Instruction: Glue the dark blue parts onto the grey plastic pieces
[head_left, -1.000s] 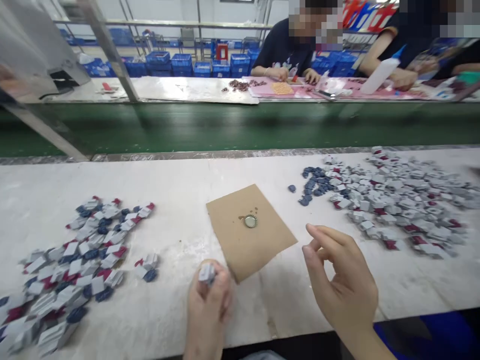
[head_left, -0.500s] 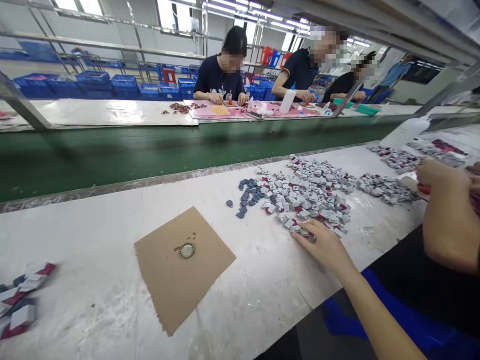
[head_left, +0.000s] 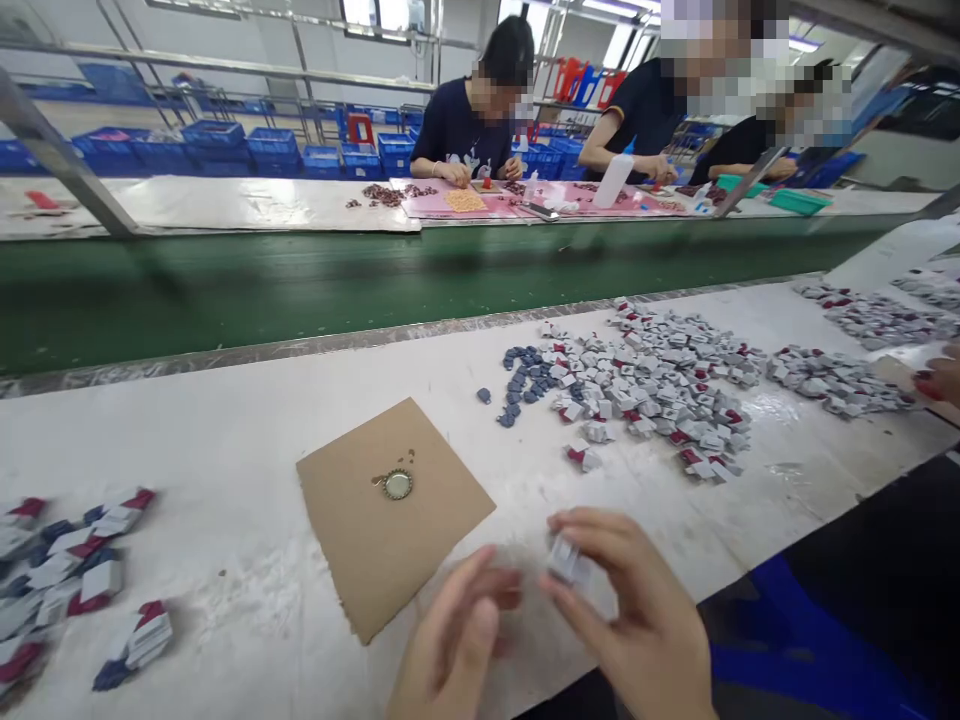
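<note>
My right hand [head_left: 637, 605] pinches a small grey-and-white block [head_left: 568, 562] between thumb and fingertips, above the near edge of the table. To its left, my left hand [head_left: 465, 630] is raised with its fingers loosely curled and apart; they are smeared by motion and I see nothing in them. Just beyond my left hand lies a brown cardboard square [head_left: 375, 560]. On it rests an upturned bottle cap [head_left: 398, 485] beside a few brown drops. A large pile of grey, white and dark red blocks [head_left: 660, 380] spreads beyond my right hand.
Small dark blue pieces [head_left: 525, 380] lie at the pile's left side. Joined blue, white and red pieces [head_left: 82, 560] sit at the left. A white bottle [head_left: 892, 255] leans at the far right, near another person's hand [head_left: 941, 375]. Across a green belt [head_left: 300, 285], several people work.
My right hand has drawn back from the pile toward me, now with a block in its fingers. My left hand has come into view. The view has shifted slightly right-to-left.
</note>
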